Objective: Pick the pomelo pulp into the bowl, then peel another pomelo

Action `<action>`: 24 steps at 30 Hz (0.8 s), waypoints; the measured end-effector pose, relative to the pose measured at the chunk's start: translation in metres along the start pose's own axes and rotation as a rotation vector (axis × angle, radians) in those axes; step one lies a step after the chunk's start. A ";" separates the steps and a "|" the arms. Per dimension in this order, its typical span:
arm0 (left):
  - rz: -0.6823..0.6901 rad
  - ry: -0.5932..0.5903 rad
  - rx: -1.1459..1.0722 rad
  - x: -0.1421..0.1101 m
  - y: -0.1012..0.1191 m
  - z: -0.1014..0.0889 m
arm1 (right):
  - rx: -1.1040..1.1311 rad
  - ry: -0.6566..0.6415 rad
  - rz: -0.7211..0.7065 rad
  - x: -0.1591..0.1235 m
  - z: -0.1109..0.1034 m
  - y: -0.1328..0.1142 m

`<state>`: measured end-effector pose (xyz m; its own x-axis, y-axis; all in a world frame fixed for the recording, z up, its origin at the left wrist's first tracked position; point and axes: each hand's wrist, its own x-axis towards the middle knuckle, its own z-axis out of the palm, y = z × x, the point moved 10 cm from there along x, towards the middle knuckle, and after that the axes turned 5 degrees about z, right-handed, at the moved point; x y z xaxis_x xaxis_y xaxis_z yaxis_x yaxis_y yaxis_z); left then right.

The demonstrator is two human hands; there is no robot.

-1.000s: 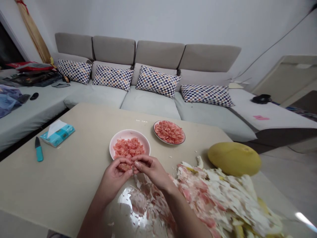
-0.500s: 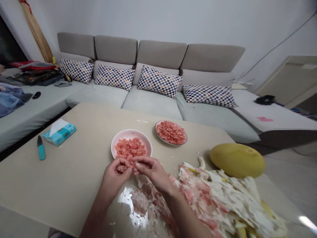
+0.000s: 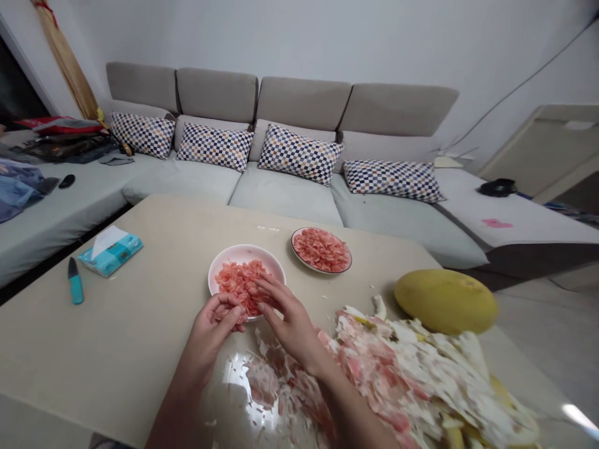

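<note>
A white bowl (image 3: pixel 216 269) holds red pomelo pulp (image 3: pixel 238 277) broken into small pieces. At the bowl's near left side, my left hand (image 3: pixel 213 327) is closed round a piece of pomelo flesh (image 3: pixel 239 319), mostly hidden by the fingers. My right hand (image 3: pixel 291 321) is over the bowl's near right rim with its fingers apart, and I see nothing held in it. Beneath and right of my hands lies a heap of pomelo peel and membrane (image 3: pixel 402 368), white and pink.
A dark-rimmed plate (image 3: pixel 349 265) of red pulp stands behind the bowl. To the right is a whole yellow-green pomelo (image 3: pixel 444 300). A tissue pack (image 3: pixel 111 252) and a teal-handled knife (image 3: pixel 76 288) lie at the left. Beyond the table (image 3: pixel 154 293) is a sofa (image 3: pixel 285 190).
My right hand has come away from the piece in my left hand and moved over the bowl, its fingers spreading. My left hand still holds its piece near the same spot.
</note>
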<state>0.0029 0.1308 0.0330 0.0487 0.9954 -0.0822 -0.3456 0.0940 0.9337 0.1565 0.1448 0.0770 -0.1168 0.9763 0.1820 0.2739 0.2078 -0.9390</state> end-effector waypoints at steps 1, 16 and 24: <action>-0.009 -0.008 -0.021 0.000 -0.001 0.002 | -0.017 0.005 -0.012 -0.001 0.000 -0.003; 0.033 -0.069 0.049 -0.003 0.000 0.009 | -0.014 -0.082 -0.015 -0.008 0.018 -0.021; 0.066 -0.121 0.012 0.001 -0.005 0.012 | 0.132 -0.096 0.065 -0.008 0.023 -0.009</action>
<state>0.0162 0.1310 0.0327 0.1390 0.9901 0.0215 -0.3407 0.0274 0.9398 0.1327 0.1335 0.0773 -0.1955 0.9759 0.0966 0.1570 0.1284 -0.9792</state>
